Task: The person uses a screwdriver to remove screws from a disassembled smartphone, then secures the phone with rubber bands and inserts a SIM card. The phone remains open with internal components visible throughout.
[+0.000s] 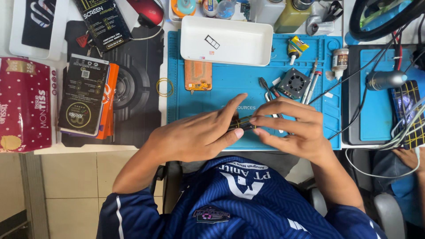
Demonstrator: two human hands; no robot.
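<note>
White tray [230, 44], small fan [294, 82], perhaps tweezers [266, 90].

A white tabletop [170, 110] spans the upper view, carrying a blue work mat [248, 88] and a black printed mat [141, 79]. Below its edge lies a floor of pale beige tiles [75, 181]. Even, bright light falls throughout.

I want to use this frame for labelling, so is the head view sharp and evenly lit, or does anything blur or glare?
Head view: even, soft light with faint shadows; the left hand, right hand and the small dark tool between them look sharp; the white tray is bright but not blown out; straight edges bow slightly toward the corners.
</note>
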